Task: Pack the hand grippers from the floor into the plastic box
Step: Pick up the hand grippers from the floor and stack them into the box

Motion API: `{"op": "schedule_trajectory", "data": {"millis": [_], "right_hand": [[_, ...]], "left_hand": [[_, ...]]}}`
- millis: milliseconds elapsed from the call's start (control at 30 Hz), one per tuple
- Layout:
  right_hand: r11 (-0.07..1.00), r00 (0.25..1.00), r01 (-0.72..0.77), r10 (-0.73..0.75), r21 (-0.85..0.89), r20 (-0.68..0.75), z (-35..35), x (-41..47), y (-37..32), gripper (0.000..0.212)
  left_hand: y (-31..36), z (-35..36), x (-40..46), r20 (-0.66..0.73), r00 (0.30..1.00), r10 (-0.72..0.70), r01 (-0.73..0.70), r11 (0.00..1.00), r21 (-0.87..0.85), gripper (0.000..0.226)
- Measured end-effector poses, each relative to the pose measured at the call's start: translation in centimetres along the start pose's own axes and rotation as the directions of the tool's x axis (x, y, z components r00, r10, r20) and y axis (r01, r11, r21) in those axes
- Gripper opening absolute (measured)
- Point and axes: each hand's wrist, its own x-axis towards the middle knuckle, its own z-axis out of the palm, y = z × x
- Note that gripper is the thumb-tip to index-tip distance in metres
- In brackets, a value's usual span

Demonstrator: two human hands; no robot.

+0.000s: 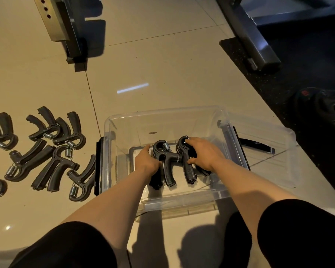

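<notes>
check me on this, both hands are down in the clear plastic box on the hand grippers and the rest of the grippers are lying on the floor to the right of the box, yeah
Not quite: the remaining hand grippers lie on the floor to the left of the plastic box, not the right, as the head view shows. The left hand and right hand are indeed in the box on grippers.

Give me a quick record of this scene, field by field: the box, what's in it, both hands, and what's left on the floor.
box: clear plastic box, open, on the tiled floor
in box: a few black hand grippers in the box, exact count unclear
left hand: inside the box, gripping a hand gripper
right hand: inside the box, fingers curled over a hand gripper
on floor: hand grippers on the floor, a loose spread left of the box, some cut off by the frame edge
lid: clear, lying on the floor right of the box
progress: packing under way, not finished
</notes>
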Motion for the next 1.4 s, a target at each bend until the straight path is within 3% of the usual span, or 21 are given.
{"op": "schedule_trajectory", "data": {"millis": [100,267,467,633,767,967,1133,1300,1400], "right_hand": [[1.000,1.000,0.003,-0.003,0.002,-0.008,-0.3,-0.3,-0.2,0.074],[0.999,0.999,0.032,-0.031,0.038,-0.032,-1.3,-1.0,-1.5,0.075],[0.982,0.978,0.139,-0.115,0.130,-0.176,-3.1,-2.5,-5.7,0.070],[0.939,0.931,0.291,-0.233,0.185,-0.281,-5.1,-4.8,-11.3,0.070],[0.894,0.883,0.411,-0.341,0.179,-0.323,-5.3,-7.5,-16.4,0.067],[0.841,0.831,0.529,-0.486,0.115,-0.270,-3.0,-9.9,-24.4,0.063],[0.802,0.811,0.572,-0.522,0.172,-0.264,0.0,-11.2,-31.2,0.063],[0.770,0.764,0.638,-0.629,0.024,-0.145,4.2,-10.3,-33.2,0.070],[0.823,0.821,0.562,-0.543,0.084,-0.176,6.9,-9.0,-32.4,0.076]], "left_hand": [[0.4,-0.5,-0.4,0.006,1.000,-0.005,0.005,0.999,-0.041,0.087],[1.7,-1.9,-1.9,0.013,0.997,0.082,-0.082,0.996,-0.034,0.075],[4.0,-6.2,-7.1,0.044,0.960,0.275,-0.273,0.961,-0.052,0.059],[4.2,-12.8,-12.4,-0.115,0.921,0.371,-0.375,0.927,-0.016,0.063],[1.6,-17.7,-16.3,-0.278,0.908,0.313,-0.337,0.941,-0.042,0.064],[-6.6,-23.8,-22.6,-0.415,0.879,0.234,-0.254,0.967,0.007,0.069],[-13.5,-28.4,-25.8,-0.452,0.875,0.176,-0.138,0.984,0.117,0.073],[-15.4,-28.2,-22.0,-0.471,0.861,0.190,-0.110,0.975,0.192,0.086],[-15.4,-25.9,-17.9,-0.403,0.889,0.219,-0.127,0.962,0.242,0.094]]}}
